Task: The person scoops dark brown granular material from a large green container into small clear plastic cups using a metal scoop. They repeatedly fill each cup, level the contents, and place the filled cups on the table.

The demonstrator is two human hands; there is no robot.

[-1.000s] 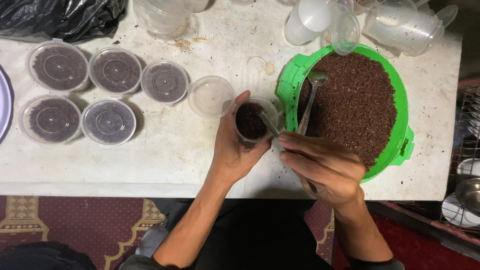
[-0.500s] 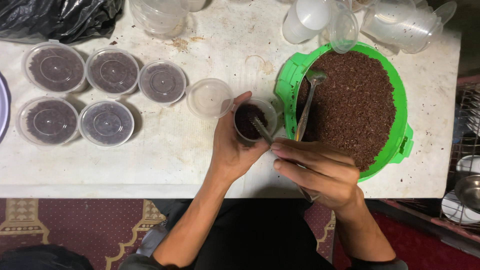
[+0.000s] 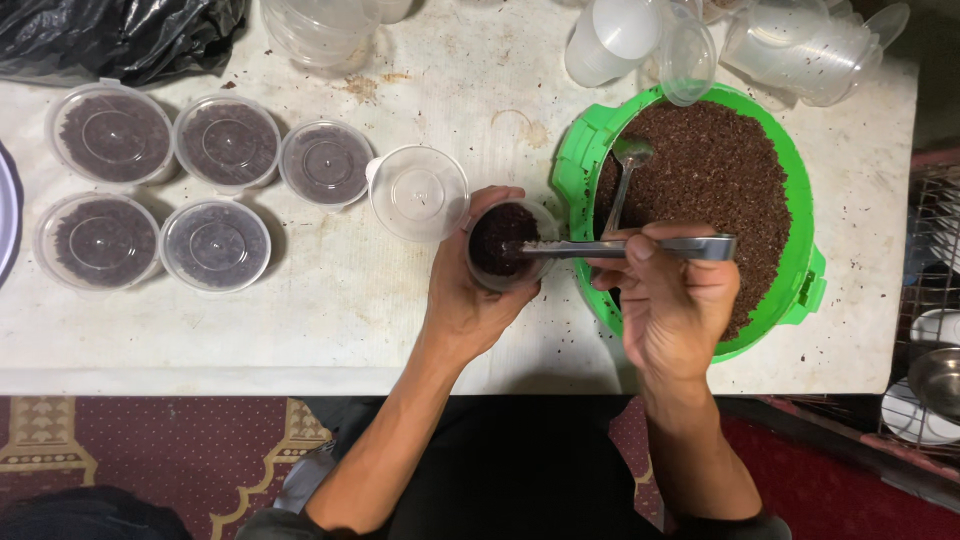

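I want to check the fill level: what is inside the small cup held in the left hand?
The cup in the left hand holds dark brown granular stuff nearly to the rim. The metal utensil held by the right hand reaches in. The cup's bottom is covered.

Head camera, straight down, close over table (image 3: 300,330)

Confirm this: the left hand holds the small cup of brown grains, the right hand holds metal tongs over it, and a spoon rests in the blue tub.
One detail is wrong: the tub is green, not blue, as the head view shows. The left hand does hold the cup, the right hand the tongs, and the spoon rests in the tub.
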